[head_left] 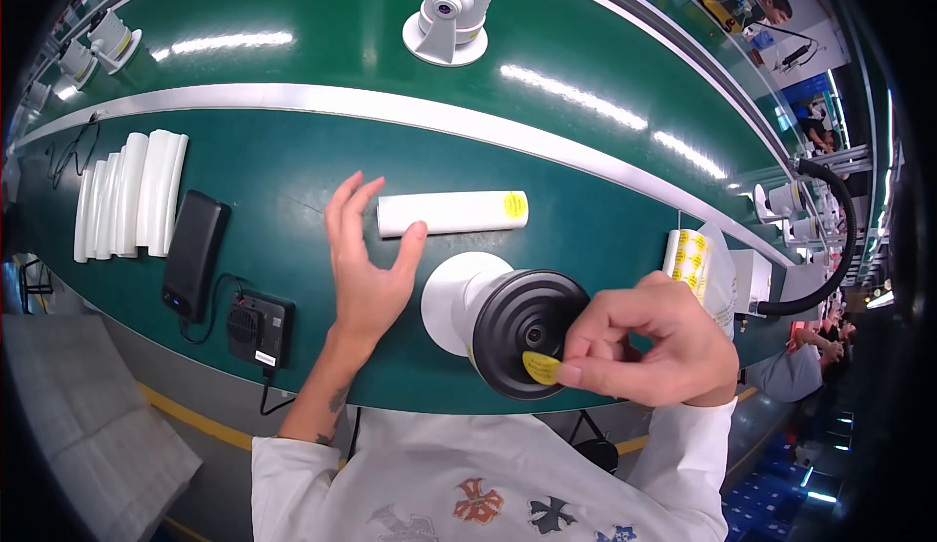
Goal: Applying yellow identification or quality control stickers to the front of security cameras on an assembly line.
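Between the thumb and fingers of my right hand (649, 342) is a yellow round sticker (539, 367), pinched by its edge. It is held over the black ringed disc (517, 313) of a white device (454, 298), which lies on the green bench. My left hand (369, 264) is open, fingers spread, at the left end of a white rolled sleeve (439, 214). Whether its thumb touches the sleeve I cannot tell. Another yellow round sticker (514, 205) is on the sleeve's right end.
Several white rolled sleeves (132, 196) lie at the left, beside a black power bank (195, 254) and a small black fan box (260, 330) with cables. A roll of yellow stickers (688, 257) sits at the right. White camera devices (449, 15) stand on the green conveyor (332, 15) beyond.
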Demonstrator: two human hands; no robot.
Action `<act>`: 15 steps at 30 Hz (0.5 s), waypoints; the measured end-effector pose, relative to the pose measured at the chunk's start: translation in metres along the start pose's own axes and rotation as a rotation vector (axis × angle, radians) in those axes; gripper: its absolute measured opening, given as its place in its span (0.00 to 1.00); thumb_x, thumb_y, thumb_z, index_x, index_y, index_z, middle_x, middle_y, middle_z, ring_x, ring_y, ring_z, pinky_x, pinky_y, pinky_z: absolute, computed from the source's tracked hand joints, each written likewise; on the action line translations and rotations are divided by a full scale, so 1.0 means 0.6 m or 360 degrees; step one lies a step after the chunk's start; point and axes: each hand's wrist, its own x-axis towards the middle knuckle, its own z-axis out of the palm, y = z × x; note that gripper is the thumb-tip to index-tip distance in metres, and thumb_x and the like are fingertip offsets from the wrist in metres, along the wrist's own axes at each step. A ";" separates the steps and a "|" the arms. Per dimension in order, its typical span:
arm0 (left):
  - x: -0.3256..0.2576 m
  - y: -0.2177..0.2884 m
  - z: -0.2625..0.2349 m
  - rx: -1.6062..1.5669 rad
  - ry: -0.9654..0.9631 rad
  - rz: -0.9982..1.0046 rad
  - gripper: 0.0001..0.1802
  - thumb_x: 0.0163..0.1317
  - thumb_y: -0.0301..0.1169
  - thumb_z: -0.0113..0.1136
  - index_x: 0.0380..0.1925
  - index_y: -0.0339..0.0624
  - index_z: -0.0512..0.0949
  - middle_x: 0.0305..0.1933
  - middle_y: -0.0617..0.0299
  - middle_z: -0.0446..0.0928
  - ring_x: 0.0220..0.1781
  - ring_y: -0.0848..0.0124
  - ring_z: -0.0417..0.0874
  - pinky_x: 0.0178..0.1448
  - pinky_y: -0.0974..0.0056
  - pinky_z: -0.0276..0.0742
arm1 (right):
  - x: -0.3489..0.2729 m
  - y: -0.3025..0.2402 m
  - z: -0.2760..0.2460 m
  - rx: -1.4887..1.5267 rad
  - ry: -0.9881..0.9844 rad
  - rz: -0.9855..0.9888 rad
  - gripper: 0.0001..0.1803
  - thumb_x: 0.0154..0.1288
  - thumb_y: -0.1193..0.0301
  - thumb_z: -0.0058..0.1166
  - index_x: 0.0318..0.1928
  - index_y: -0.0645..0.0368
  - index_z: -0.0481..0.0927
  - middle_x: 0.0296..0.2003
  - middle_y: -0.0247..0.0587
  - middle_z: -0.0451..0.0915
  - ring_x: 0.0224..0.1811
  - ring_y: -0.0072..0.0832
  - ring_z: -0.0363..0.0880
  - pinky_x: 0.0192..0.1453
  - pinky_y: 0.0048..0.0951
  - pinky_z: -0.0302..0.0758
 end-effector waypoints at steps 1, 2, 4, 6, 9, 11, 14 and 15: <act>-0.002 0.004 -0.004 -0.0006 -0.0002 -0.0004 0.24 0.55 0.29 0.66 0.51 0.34 0.71 0.57 0.47 0.70 0.56 0.53 0.74 0.57 0.54 0.71 | 0.003 0.004 0.000 -0.0015 0.0017 0.0021 0.06 0.55 0.78 0.64 0.26 0.64 0.79 0.10 0.30 0.70 0.10 0.14 0.65 0.17 0.20 0.57; -0.004 0.007 -0.012 -0.0215 0.0018 0.0040 0.23 0.55 0.29 0.65 0.50 0.35 0.72 0.57 0.46 0.71 0.57 0.52 0.74 0.59 0.53 0.71 | 0.006 0.008 0.001 -0.0029 0.0030 0.0039 0.06 0.59 0.77 0.62 0.27 0.63 0.78 0.08 0.30 0.65 0.09 0.15 0.60 0.16 0.24 0.54; -0.008 0.019 -0.024 -0.0428 0.0034 0.0079 0.21 0.55 0.28 0.64 0.49 0.35 0.73 0.57 0.45 0.72 0.58 0.50 0.74 0.60 0.52 0.70 | 0.009 0.012 0.003 -0.0092 0.0099 0.0086 0.06 0.59 0.76 0.62 0.27 0.64 0.78 0.08 0.31 0.65 0.09 0.16 0.60 0.16 0.24 0.55; -0.009 0.038 -0.044 -0.0761 -0.0144 0.0429 0.17 0.55 0.27 0.61 0.45 0.36 0.75 0.55 0.44 0.74 0.59 0.48 0.75 0.62 0.50 0.71 | 0.012 0.013 0.005 -0.0154 0.0153 0.0129 0.07 0.59 0.76 0.61 0.26 0.64 0.78 0.08 0.32 0.66 0.09 0.17 0.61 0.16 0.24 0.55; -0.008 0.079 -0.055 -0.0972 -0.0308 0.0491 0.11 0.55 0.28 0.60 0.38 0.35 0.79 0.50 0.43 0.78 0.56 0.44 0.78 0.59 0.47 0.74 | 0.011 0.013 0.006 -0.0212 0.0198 0.0132 0.07 0.58 0.76 0.61 0.25 0.63 0.77 0.07 0.33 0.66 0.09 0.17 0.61 0.16 0.24 0.57; -0.008 0.092 -0.055 -0.1026 -0.0447 0.0577 0.11 0.53 0.30 0.61 0.35 0.36 0.81 0.47 0.42 0.80 0.54 0.45 0.80 0.57 0.46 0.75 | 0.010 0.014 0.007 -0.0260 0.0219 0.0093 0.07 0.57 0.77 0.61 0.25 0.63 0.77 0.07 0.32 0.66 0.08 0.18 0.61 0.16 0.24 0.57; -0.009 0.093 -0.053 -0.1004 -0.0454 0.0563 0.12 0.50 0.30 0.62 0.35 0.36 0.82 0.48 0.43 0.79 0.54 0.46 0.80 0.57 0.45 0.75 | 0.009 0.018 0.009 -0.0238 0.0235 0.0093 0.07 0.57 0.77 0.61 0.25 0.63 0.77 0.07 0.32 0.66 0.08 0.18 0.61 0.16 0.24 0.57; -0.008 0.093 -0.052 -0.1006 -0.0458 0.0561 0.12 0.50 0.30 0.62 0.35 0.36 0.82 0.48 0.43 0.79 0.54 0.46 0.80 0.57 0.45 0.75 | 0.008 0.018 0.009 -0.0235 0.0237 0.0096 0.07 0.57 0.77 0.61 0.25 0.63 0.77 0.07 0.32 0.66 0.08 0.18 0.61 0.16 0.24 0.57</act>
